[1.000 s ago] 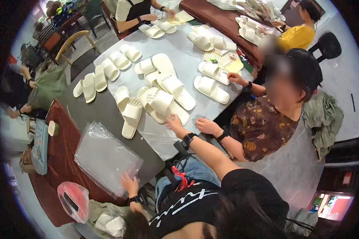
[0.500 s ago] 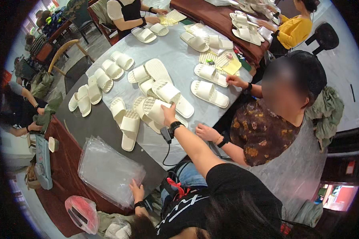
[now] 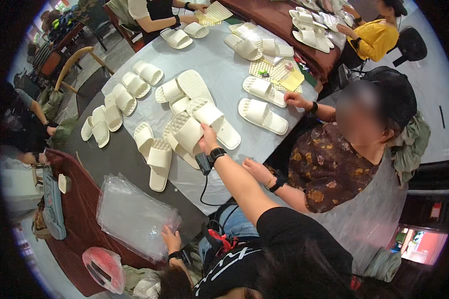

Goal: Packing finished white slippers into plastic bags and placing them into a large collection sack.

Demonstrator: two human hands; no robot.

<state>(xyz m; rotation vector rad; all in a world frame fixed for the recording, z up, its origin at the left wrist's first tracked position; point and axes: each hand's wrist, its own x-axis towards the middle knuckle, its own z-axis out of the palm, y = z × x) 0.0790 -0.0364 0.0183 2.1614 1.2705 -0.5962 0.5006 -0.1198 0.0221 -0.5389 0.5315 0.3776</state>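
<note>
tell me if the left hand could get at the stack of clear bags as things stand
Probably yes. The left hand already rests at the near edge of the clear bags, with nothing lying between them; the right hand is busy holding a slipper.

Right arm: you stretch it far forward, forearm bare, dark band at the wrist.
Right hand (image 3: 208,135): fingers curled closed.
Left hand (image 3: 171,238): low, near your body.

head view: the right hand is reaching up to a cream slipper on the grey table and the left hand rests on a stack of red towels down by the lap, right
Not quite. In the head view the right hand does reach a cream slipper on the grey table, but the left hand rests on a stack of clear plastic bags, not red towels.
</note>
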